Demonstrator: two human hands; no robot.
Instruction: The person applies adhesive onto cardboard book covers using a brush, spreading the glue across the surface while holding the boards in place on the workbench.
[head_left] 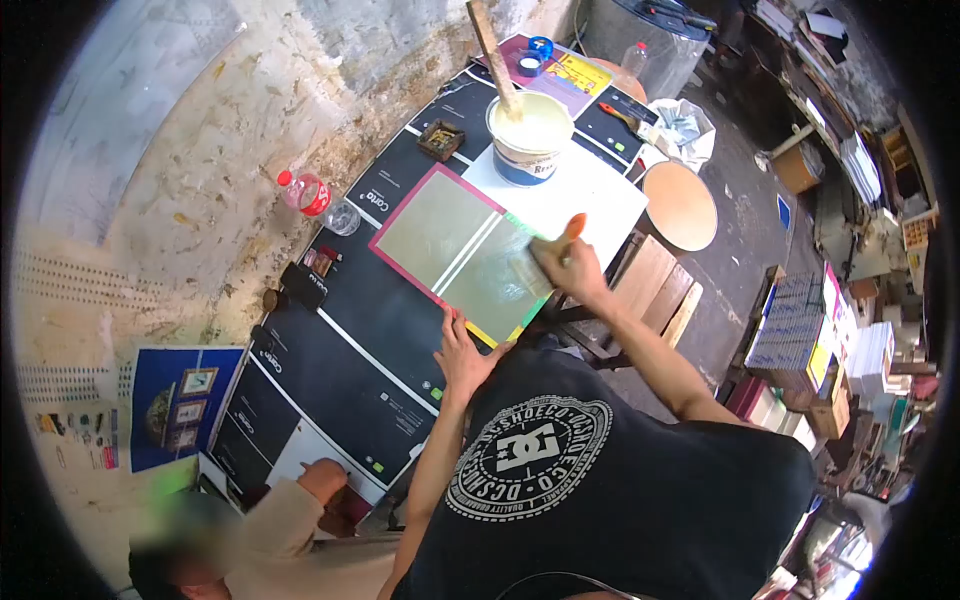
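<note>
My right hand (570,268) grips a wide paintbrush (576,227) with an orange handle. Its bristles press on the right half of a grey-green sheet (432,222), which has pink, yellow and green edges and a double white stripe across its middle. That half looks wet and shiny. With fingers spread, my left hand (464,358) rests at the sheet's near edge. Behind the sheet stands a bucket (527,165) of cream-white paste, a wooden stick (492,55) leaning in it. White paper (606,192) lies beneath the bucket and partly under the sheet.
A plastic bottle (318,200) with a red cap is by the wall. Another orange-handled brush (622,117) and a small dark tray (440,139) lie on the black-covered table (350,345). A co-worker's hand (324,480) is at the lower left. Round stools (680,205) stand at right.
</note>
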